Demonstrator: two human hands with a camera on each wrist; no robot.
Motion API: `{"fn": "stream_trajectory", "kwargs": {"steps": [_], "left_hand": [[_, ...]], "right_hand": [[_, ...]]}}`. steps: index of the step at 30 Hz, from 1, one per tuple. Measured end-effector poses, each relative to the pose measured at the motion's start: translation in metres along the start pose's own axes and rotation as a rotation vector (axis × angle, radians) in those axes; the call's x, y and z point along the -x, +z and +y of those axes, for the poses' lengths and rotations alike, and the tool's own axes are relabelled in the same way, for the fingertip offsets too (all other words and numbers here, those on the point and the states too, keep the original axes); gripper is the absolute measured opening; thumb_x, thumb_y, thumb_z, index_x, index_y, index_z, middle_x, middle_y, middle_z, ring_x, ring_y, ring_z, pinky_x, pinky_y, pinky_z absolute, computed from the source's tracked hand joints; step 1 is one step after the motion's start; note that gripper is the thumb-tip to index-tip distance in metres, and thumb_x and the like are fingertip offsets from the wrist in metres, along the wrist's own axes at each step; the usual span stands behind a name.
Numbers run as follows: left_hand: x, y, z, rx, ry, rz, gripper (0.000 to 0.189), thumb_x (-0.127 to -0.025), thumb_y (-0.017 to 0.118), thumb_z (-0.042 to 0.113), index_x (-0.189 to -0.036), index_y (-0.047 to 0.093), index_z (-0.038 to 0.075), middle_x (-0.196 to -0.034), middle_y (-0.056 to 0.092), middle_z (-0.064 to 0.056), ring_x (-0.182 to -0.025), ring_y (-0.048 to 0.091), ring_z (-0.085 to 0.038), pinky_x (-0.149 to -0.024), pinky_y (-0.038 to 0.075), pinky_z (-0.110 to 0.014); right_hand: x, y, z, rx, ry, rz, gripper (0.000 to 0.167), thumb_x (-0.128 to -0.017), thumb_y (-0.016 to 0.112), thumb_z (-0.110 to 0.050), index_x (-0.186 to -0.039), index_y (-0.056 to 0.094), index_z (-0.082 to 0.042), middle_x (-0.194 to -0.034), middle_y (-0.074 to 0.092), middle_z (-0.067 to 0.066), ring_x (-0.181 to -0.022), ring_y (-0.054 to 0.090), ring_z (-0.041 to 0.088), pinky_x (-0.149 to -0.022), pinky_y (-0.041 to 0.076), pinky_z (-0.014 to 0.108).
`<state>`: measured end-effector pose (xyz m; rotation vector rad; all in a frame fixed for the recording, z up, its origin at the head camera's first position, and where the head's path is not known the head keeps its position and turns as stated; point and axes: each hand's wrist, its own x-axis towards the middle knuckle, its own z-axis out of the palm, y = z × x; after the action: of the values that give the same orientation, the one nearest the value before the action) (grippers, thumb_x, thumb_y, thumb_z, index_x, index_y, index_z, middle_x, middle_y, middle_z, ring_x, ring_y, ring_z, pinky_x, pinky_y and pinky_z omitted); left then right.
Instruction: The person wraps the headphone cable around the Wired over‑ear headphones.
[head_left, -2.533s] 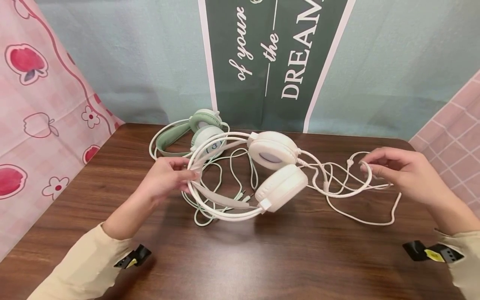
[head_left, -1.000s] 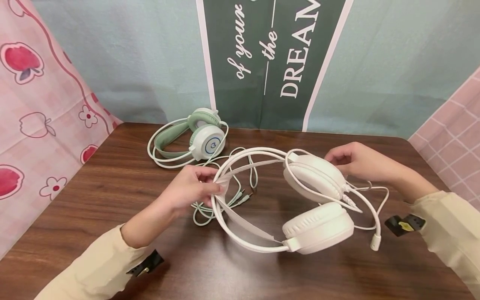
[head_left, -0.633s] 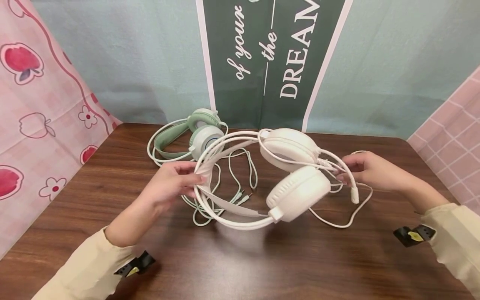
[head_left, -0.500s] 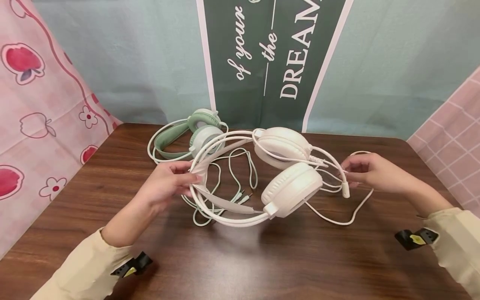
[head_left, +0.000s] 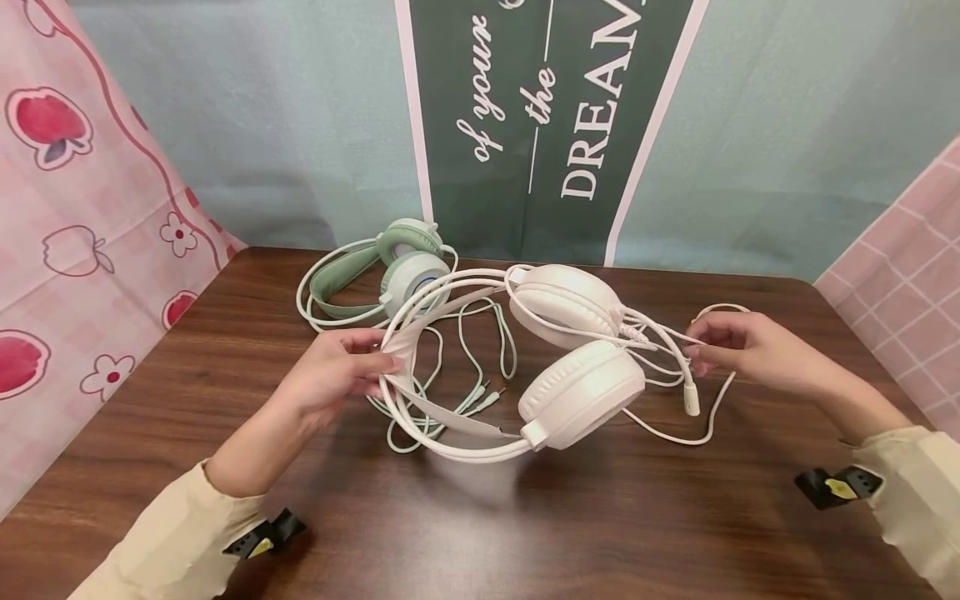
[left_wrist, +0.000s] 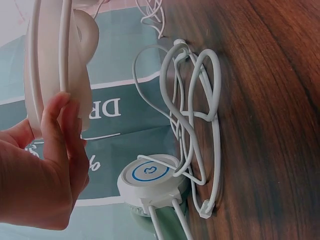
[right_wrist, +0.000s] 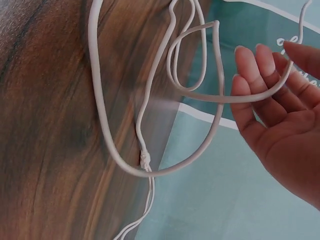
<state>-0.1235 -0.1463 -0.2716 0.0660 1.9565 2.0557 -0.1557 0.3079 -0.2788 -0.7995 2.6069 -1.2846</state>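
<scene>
A white over-ear headset (head_left: 585, 396) hangs tilted above the table, its ear cups to the right. My left hand (head_left: 330, 371) grips the headband, thumb on the inner strap (head_left: 401, 354). In the left wrist view, the fingers curl over the band's twin rods (left_wrist: 64, 45). The microphone boom (head_left: 691, 400) points down from the far ear cup, and a loop of cable crosses that cup. To the right, my right hand (head_left: 738, 350) pinches the white cable (right_wrist: 255, 96) between thumb and fingers. More cable trails in loops below that hand.
A green-and-white headset (head_left: 416, 279) lies at the back left of the brown wooden table (head_left: 600, 525). Its thin cable, ending in two plugs (head_left: 491, 397), is coiled beneath the held headband. A printed curtain (head_left: 750, 150) hangs behind the table.
The headset came right and nearer, then moved back left. A cable loop now crosses the far ear cup, absent 2.5 seconds ago. The right hand went left, then back slightly right.
</scene>
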Motion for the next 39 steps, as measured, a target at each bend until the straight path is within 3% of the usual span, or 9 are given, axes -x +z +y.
{"fn": "stream_trajectory", "kwargs": {"steps": [4,9,17,26,34,39], "left_hand": [[0.001,-0.002,-0.001,0.024,-0.005,0.007,0.037,-0.081,0.056,-0.007,-0.115,0.046,-0.018,-0.071,0.064,-0.005,-0.055,0.061,-0.012,-0.050,0.054,-0.020],[-0.001,-0.005,-0.001,0.058,-0.013,0.020,0.035,-0.081,0.056,-0.008,-0.114,0.047,-0.017,-0.071,0.065,-0.005,-0.054,0.060,-0.011,-0.050,0.054,-0.020],[-0.002,-0.007,-0.001,0.075,-0.016,0.032,0.035,-0.081,0.055,-0.009,-0.113,0.045,-0.019,-0.071,0.064,-0.006,-0.054,0.061,-0.012,-0.051,0.055,-0.021],[-0.003,-0.009,-0.003,0.083,-0.016,0.041,0.041,-0.082,0.055,-0.009,-0.119,0.040,-0.021,-0.072,0.064,-0.005,-0.055,0.061,-0.011,-0.051,0.054,-0.020],[-0.003,-0.011,-0.004,0.112,-0.014,0.058,0.030,-0.082,0.056,-0.009,-0.110,0.048,-0.016,-0.071,0.064,-0.005,-0.055,0.061,-0.010,-0.050,0.054,-0.020],[-0.002,-0.012,-0.004,0.104,-0.019,0.056,0.032,-0.082,0.056,-0.009,-0.112,0.046,-0.018,-0.071,0.064,-0.005,-0.055,0.060,-0.010,-0.050,0.054,-0.020]], "right_hand": [[0.001,0.001,0.001,-0.040,0.006,-0.014,0.010,-0.084,0.053,0.013,-0.086,0.058,0.004,-0.077,0.062,0.004,-0.071,0.062,0.009,-0.062,0.056,0.024],[0.001,0.001,0.005,-0.013,-0.065,-0.044,0.014,-0.085,0.049,0.015,-0.087,0.056,0.003,-0.077,0.061,0.009,-0.073,0.061,0.010,-0.064,0.054,0.020],[0.004,0.001,0.009,0.204,-0.075,0.031,0.015,-0.080,0.061,0.009,-0.082,0.063,-0.005,-0.079,0.061,0.002,-0.073,0.055,0.001,-0.063,0.044,0.009],[0.004,0.000,0.012,0.156,-0.154,0.022,0.018,-0.083,0.057,0.010,-0.088,0.061,-0.008,-0.086,0.062,0.001,-0.081,0.057,0.007,-0.071,0.046,0.009],[0.007,-0.002,0.015,0.267,-0.144,0.061,0.022,-0.075,0.061,0.016,-0.080,0.064,-0.006,-0.079,0.061,-0.003,-0.074,0.054,-0.001,-0.064,0.042,0.006],[0.009,-0.002,0.016,0.271,-0.078,0.079,0.015,-0.082,0.063,0.003,-0.082,0.064,-0.012,-0.080,0.061,-0.001,-0.075,0.053,0.000,-0.063,0.041,0.007]]}}
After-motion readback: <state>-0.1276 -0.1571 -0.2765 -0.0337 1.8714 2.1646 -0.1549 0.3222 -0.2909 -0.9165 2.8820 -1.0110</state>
